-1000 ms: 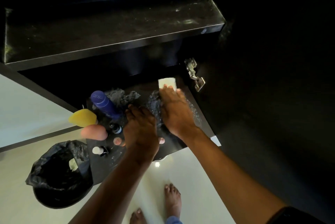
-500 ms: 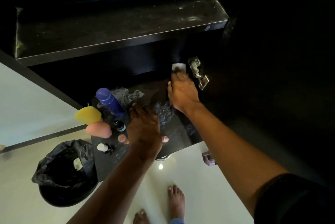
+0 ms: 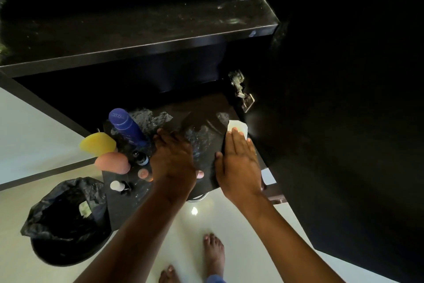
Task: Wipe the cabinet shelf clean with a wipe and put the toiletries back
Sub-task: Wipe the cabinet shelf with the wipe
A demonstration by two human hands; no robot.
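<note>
Two hands are laid on the lower cabinet shelf (image 3: 206, 108), each apparently for a purpose of its own. The right hand (image 3: 238, 163) is spread flat, fingers straight, and the white wipe (image 3: 238, 126) is pressed beneath its fingertips near the shelf's right edge, just below the door hinge (image 3: 241, 90); pressure seems to be spread this way so that the wet streaks can be taken up. The left hand (image 3: 174, 161) is rested palm down on the shelf, fingers relaxed and nothing held, probably as a brace. Toiletries are crowded at the left end, presumably to free the part being wiped: a blue bottle (image 3: 126, 126), a yellow sponge (image 3: 98, 144), a pink sponge (image 3: 112, 162) and several small bottles (image 3: 141, 159). A lined bin (image 3: 66, 220) is stood on the floor below them. Most of the wipe is covered by the fingers, the small bottles' labels cannot be read, the cabinet interior is lost in darkness, and the upper shelf (image 3: 137, 23) is seen dusty.
</note>
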